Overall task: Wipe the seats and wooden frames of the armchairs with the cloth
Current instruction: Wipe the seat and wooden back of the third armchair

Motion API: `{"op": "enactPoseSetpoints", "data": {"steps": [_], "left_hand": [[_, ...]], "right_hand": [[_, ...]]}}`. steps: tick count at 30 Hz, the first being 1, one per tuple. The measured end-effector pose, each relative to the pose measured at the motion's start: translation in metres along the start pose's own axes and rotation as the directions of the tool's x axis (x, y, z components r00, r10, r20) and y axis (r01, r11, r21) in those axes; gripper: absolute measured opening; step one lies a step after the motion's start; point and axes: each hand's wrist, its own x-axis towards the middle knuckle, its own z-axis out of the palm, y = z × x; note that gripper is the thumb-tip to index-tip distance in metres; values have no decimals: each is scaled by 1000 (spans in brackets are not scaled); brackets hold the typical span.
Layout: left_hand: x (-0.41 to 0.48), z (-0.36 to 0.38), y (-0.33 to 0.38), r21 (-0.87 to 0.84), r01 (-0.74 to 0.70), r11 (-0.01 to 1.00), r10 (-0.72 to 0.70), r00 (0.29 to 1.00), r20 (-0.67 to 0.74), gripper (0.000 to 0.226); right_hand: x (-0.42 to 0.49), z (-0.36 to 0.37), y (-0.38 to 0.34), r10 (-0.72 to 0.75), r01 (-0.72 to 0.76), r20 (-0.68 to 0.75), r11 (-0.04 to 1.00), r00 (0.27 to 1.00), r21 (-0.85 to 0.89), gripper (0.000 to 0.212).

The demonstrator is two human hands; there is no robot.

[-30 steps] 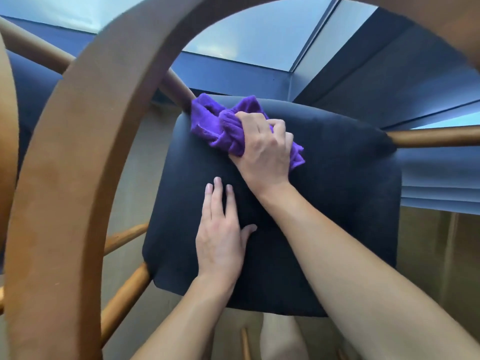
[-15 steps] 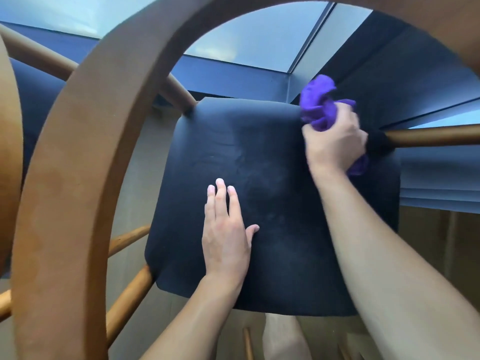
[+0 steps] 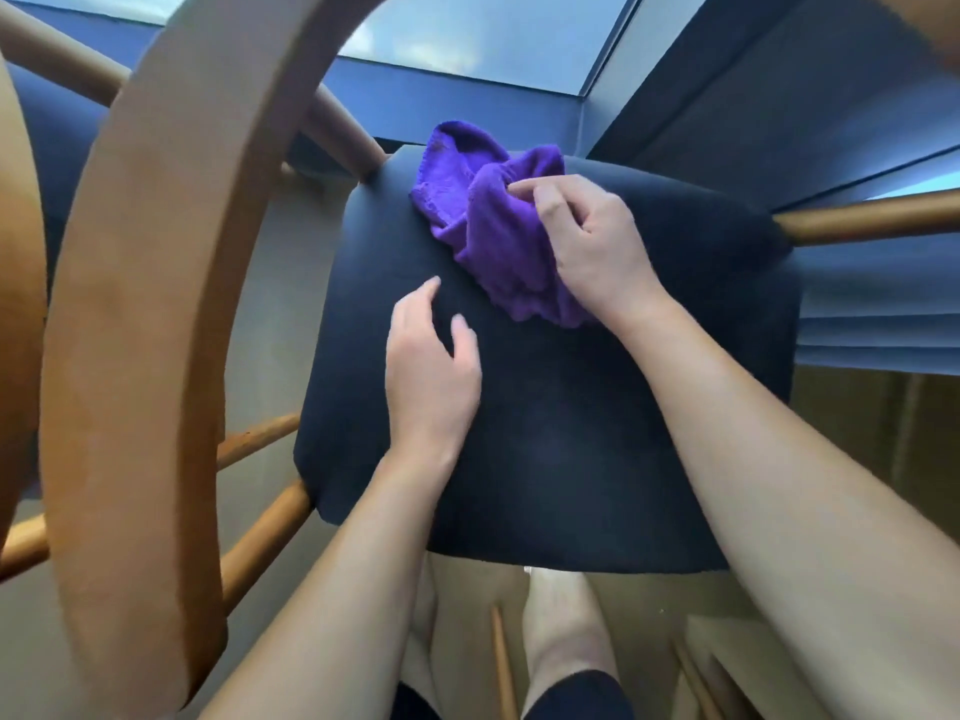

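Cloth [image 3: 483, 226] bunched on far part of seat [image 3: 597, 449]; right hand [image 3: 592, 252] grips it, fingers curled, likely gathering pad for wiping; left hand [image 3: 431, 366] loose, holding nothing, at seat middle, probably steadying chair; wooden frame [image 3: 135, 356] at left, untouched.

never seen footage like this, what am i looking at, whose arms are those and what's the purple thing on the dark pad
There is no machine here. The two bare arms belong to a person, and every picture comes from one wide-angle camera worn on their head, looking forward and down. The dark pad is an armchair's seat cushion, set in a wooden frame whose curved piece looms close on the left. The purple thing is a cleaning cloth, bunched on the far part of the seat. The right hand grips it with curled fingers. The left hand is at the seat's middle, relaxed and holding nothing.
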Motion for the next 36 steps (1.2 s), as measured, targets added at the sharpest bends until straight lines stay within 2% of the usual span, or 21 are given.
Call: {"op": "enactPoseSetpoints", "data": {"steps": [3,7,8,10,11,12,14,15,17,19,21,24,25,27,29,31,34,36], "left_hand": [[26,13,25,-281,159,947,-126,983,130,55],[37,21,32,-336,274,901,-197,949,246,71],[36,18,32,-337,307,890,-205,930,305,67],[27,11,32,-267,339,902,-208,884,419,41],[21,6,32,-169,314,934,-210,868,450,27],[14,0,35,-53,275,960,-219,856,468,23],[2,-11,41,212,183,960,-256,883,394,37],[-1,-17,45,330,145,933,-251,918,308,44],[1,-25,50,477,127,870,-220,965,144,54],[6,-24,48,511,113,852,-170,983,67,53],[6,-14,40,491,33,871,-71,996,60,40],[-7,6,21,365,-231,902,225,973,60,37],[-13,14,11,351,-308,884,305,950,66,36],[-27,34,-13,429,-391,814,395,915,84,40],[-39,51,-35,551,-420,721,424,897,129,47],[-44,60,-48,613,-422,669,434,890,139,48],[-45,69,-44,621,-384,683,429,899,84,40],[-52,75,-41,622,-357,697,402,913,72,35]], "right_hand": [[-15,-12,10,72,-74,20,994,997,79,21],[-38,-21,23,243,-247,56,964,969,95,57],[-42,-24,24,269,-277,78,955,960,105,53],[-54,-32,23,287,-304,165,949,944,87,28],[-61,-35,22,299,-321,223,945,928,68,21],[-66,-39,20,316,-343,282,938,906,50,16],[-75,-47,21,357,-380,319,925,878,11,17],[-78,-50,23,376,-389,277,921,884,-8,16],[-81,-55,27,399,-395,41,915,916,-86,17],[-83,-54,34,352,-401,-226,888,908,-228,30],[-90,-43,39,296,-417,-345,834,891,-362,49],[-98,-13,46,98,-273,-368,845,925,-459,52],[-96,-2,50,75,-226,-322,858,944,-461,51],[-90,19,60,131,-220,-211,845,969,-487,56],[-87,35,72,140,-236,-206,782,969,-578,63],[-90,40,79,51,-239,-301,736,952,-633,58],[-98,36,93,-110,-207,-414,735,904,-646,38],[-107,33,100,-148,-195,-430,731,890,-654,28]]}}
